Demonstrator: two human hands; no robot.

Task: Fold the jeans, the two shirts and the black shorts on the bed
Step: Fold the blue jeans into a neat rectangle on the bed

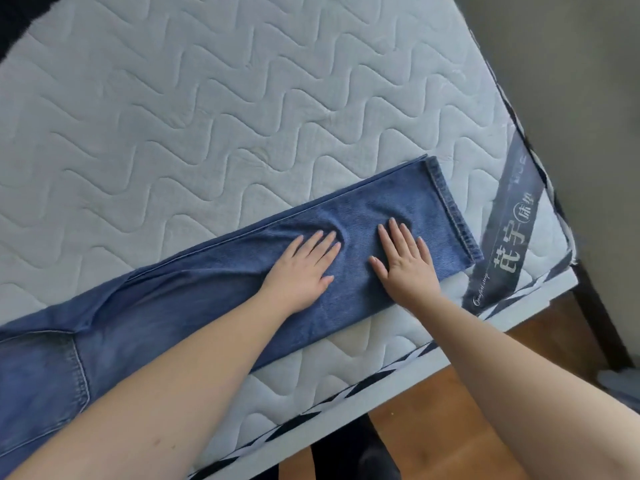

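Note:
Blue jeans (pixel 214 292) lie along the near edge of the bed (pixel 207 116), one leg stacked on the other, waist end at the lower left, hems at the right. My left hand (pixel 299 270) lies flat on the lower leg with straight fingers. My right hand (pixel 405 261) presses flat beside it, nearer the hems, fingers spread. A small wrinkle in the denim rises between the two hands. The shirts and the black shorts are outside the view.
The quilted white mattress stretches wide behind the jeans. A dark label band (pixel 512 223) with printed characters crosses its right corner. Wooden floor (pixel 433 410) shows below the bed edge. Something dark (pixel 20 15) sits at the top left corner.

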